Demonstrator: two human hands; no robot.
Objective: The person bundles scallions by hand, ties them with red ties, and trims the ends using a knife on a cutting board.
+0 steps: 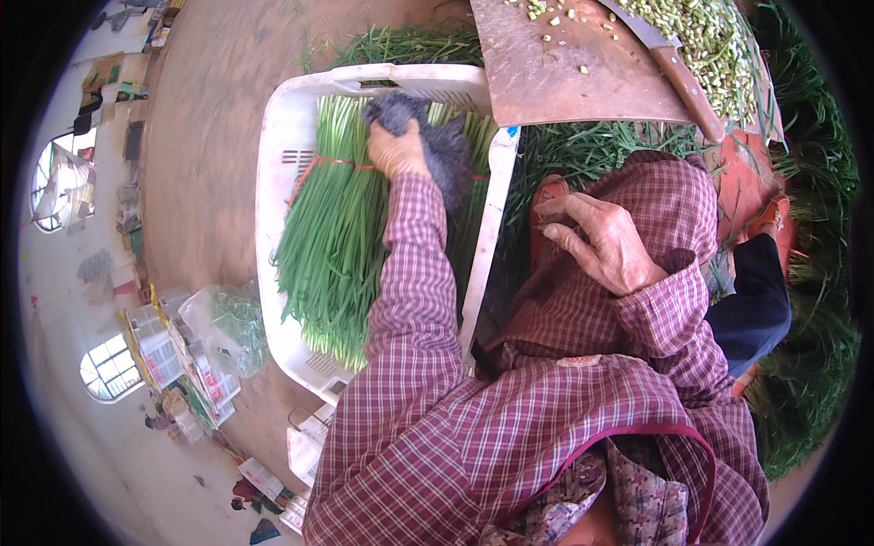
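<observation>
My left hand (398, 150) is closed on a dark grey fluffy cloth (446, 150), pressed over the pale cut ends of green stalks. Below it a thick bundle of long green chives (332, 227), bound with a thin red band, lies in a white plastic crate (270, 218). More stalks lie to the right, partly hidden by the cloth and my left sleeve. My right hand (605, 241) hovers by my knee, just right of the crate. Its fingers are slightly bent, with the thumb apart, and I see nothing held in them.
A board (583, 82) juts in at the upper right, carrying a knife (683, 86) and chopped stalk pieces (715, 45). Loose greens (628, 138) lie under it and along the right side. Left of the crate sits a clear plastic bag (226, 328).
</observation>
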